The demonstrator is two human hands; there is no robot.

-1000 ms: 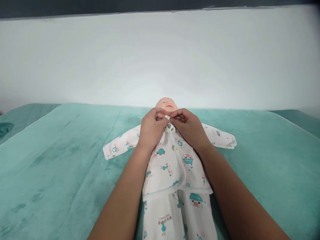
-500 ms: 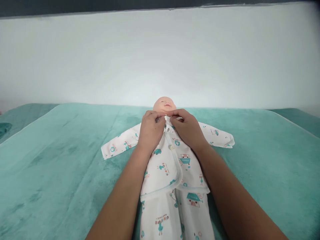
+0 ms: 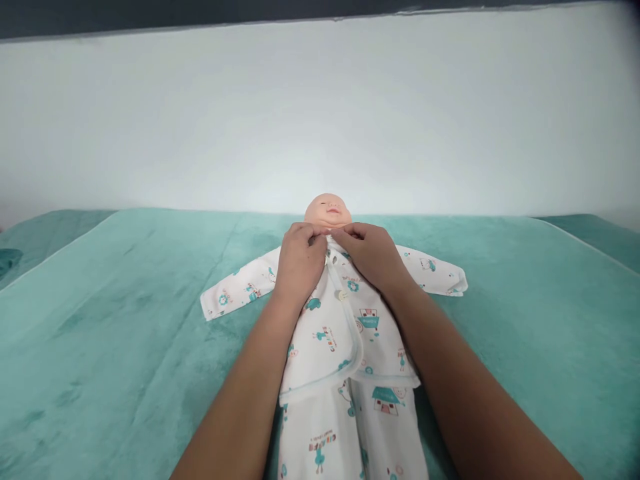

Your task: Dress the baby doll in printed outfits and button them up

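Jacket (image 3: 330, 333), white with teal and red prints: worn by a doll (image 3: 327, 208) lying face-up, sleeves spread outward. One pale button (image 3: 342, 295) shows on the front edge; the collar lies under the person's fingertips.
Left hand (image 3: 301, 263): fingers bent, thumb and forefinger apparently pinching the collar edge.
Right hand (image 3: 373, 259): thumb and forefinger likewise at the collar, beside the left; exact grip partly hidden.
Change: over the last second the fingertips have settled lower, baring the doll's chin; the white tab earlier raised between them no longer shows. Judged significance: attention remains on arranging the neckline.
Trousers (image 3: 320, 427): matching print, below the jacket.
Blanket (image 3: 125, 320): teal, beneath all.
Wall (image 3: 320, 120): pale, behind.
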